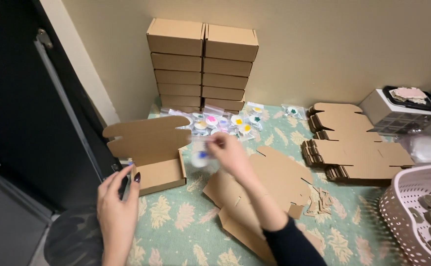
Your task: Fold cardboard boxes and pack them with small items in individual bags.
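My left hand (118, 199) rests against the near left corner of an open cardboard mailer box (160, 173) whose lid stands up behind it. My right hand (230, 153) holds a small clear bag with a blue-centred round item (201, 156), blurred, just to the right of the box and above the table. Several similar clear bags with coloured round items (225, 123) lie spread on the green patterned cloth (186, 216) behind my hand. Flat unfolded cardboard blanks (279, 180) lie under my right forearm.
Two stacks of closed cardboard boxes (203, 66) stand against the back wall. A pile of flat box blanks (353, 148) lies at right, with a pink plastic basket (412, 202) holding round dark items. A white container with a black tray (402, 106) is at far right.
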